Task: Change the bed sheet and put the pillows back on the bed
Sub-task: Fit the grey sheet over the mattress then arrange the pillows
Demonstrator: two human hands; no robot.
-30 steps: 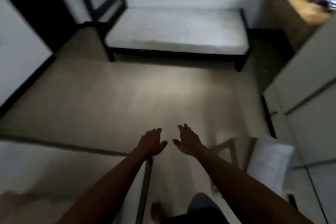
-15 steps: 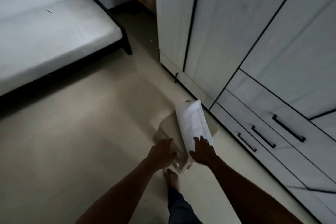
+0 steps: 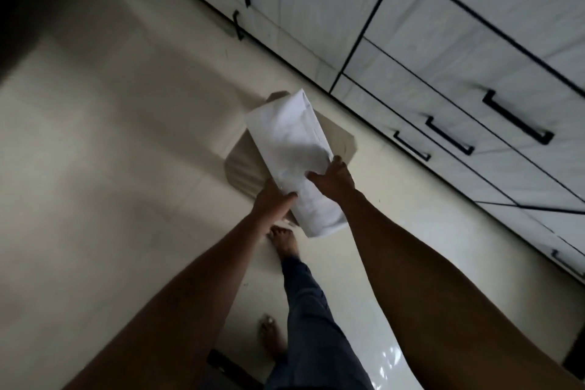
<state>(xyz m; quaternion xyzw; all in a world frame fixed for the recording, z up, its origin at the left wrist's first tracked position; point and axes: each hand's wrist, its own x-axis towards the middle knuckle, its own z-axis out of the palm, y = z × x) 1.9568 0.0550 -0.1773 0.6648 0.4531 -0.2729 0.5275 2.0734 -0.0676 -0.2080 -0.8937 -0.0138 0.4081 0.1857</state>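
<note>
I hold the folded white sheet [image 3: 292, 155] in both hands, just below the middle of the frame. It is a long, narrow packet that runs from the centre down toward the lower right, its far end pointing at the wardrobe [image 3: 316, 9]. My left hand [image 3: 272, 199] grips its left edge close to the near end, thumb laid on top and the fingers out of sight beneath. My right hand [image 3: 332, 177] grips the opposite edge a little farther up, thumb on the top face and fingers curled round the side. The near end of the sheet sticks out past both hands, over the pale floor [image 3: 110, 136].

Under the sheet's far half lies a flat beige bundle [image 3: 243, 168] on the floor, showing to the left of the sheet and again at its right corner. I cannot tell whether the sheet touches it or hangs just above, nor whether it is a pillow or folded cloth.

The wardrobe fills the upper right of the frame, white with thin black lines, and its drawers [image 3: 443, 79] carry black bar handles [image 3: 516, 117]. Just below my left hand is my bare forward foot [image 3: 285, 241], with a dark trouser leg [image 3: 313, 310] behind it and my other foot [image 3: 272, 339] near the bottom edge.
</note>
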